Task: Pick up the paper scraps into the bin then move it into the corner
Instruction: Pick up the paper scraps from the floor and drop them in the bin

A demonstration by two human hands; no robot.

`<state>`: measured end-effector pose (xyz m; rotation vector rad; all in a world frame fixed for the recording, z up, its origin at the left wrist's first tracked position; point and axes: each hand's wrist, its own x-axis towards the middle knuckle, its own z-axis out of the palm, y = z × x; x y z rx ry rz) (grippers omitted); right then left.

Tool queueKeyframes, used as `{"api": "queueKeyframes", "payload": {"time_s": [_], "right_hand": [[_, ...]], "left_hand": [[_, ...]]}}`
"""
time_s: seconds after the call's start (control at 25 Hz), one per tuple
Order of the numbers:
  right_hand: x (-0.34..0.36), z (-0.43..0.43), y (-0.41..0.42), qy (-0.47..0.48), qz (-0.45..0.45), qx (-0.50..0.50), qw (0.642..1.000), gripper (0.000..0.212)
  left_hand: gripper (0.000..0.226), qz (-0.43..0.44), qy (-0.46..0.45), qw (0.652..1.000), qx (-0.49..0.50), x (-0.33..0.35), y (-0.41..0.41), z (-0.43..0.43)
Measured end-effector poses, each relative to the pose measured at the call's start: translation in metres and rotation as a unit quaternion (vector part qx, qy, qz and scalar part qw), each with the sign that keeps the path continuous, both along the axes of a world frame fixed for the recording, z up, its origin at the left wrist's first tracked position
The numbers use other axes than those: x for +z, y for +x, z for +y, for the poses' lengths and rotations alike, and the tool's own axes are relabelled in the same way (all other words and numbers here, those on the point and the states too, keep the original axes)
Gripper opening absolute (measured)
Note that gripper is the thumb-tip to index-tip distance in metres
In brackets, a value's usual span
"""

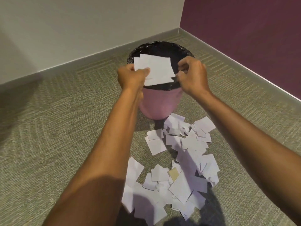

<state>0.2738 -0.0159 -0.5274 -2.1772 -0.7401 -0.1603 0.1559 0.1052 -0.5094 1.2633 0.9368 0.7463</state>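
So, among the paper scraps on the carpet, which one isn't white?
The small tan scrap, lying in the nearer pile with a white piece overlapping its lower edge. Every other scrap on the carpet looks white.

I see paper scraps (156, 69) pinched in the fingers of the left hand (130, 77): matt white, smooth, flat sheets. Just beyond the fingertips, the bin liner (162, 46) reads as thin black plastic film, glossy and crinkled. Below the fingers, the bin (159, 103) looks like matt pink plastic. The carpet (65, 128) under it is a rough, ribbed weave.
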Motion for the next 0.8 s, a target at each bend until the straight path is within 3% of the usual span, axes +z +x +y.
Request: {"api": "queueKeyframes", "payload": {"time_s": [0.16, 0.28, 0.36, 0.48, 0.56, 0.64, 0.68, 0.8], "right_hand": [[-0.005, -0.026, -0.012, 0.031, -0.009, -0.011, 0.999, 0.023], [-0.021, -0.051, -0.020, 0.027, 0.026, -0.006, 0.999, 0.017], [-0.038, -0.068, -0.021, 0.000, 0.050, -0.017, 0.999, 0.016], [-0.074, -0.092, -0.021, -0.129, 0.101, -0.008, 0.986, 0.022], [-0.108, -0.108, -0.023, -0.262, 0.152, 0.042, 0.952, 0.026], [-0.141, -0.125, -0.026, -0.390, 0.201, 0.095, 0.894, 0.042], [-0.156, -0.133, -0.028, -0.440, 0.208, 0.112, 0.866, 0.052], [-0.187, -0.155, -0.028, -0.523, 0.179, 0.125, 0.824, 0.078]], "left_hand": [[0.011, 0.071, 0.096, 0.992, 0.034, 0.009, 0.040, 0.028], [0.032, 0.092, 0.115, 0.989, -0.018, 0.004, 0.054, 0.038], [0.035, 0.104, 0.192, 0.976, -0.021, -0.007, 0.049, 0.031], [0.021, 0.124, 0.368, 0.920, 0.049, -0.040, 0.019, -0.009], [0.018, 0.145, 0.424, 0.893, 0.044, -0.076, -0.005, -0.054], [0.023, 0.227, 0.407, 0.877, -0.112, -0.123, -0.027, -0.100], [0.029, 0.287, 0.381, 0.853, -0.211, -0.149, -0.037, -0.118], [0.059, 0.411, 0.324, 0.746, -0.412, -0.208, -0.065, -0.150]]}}
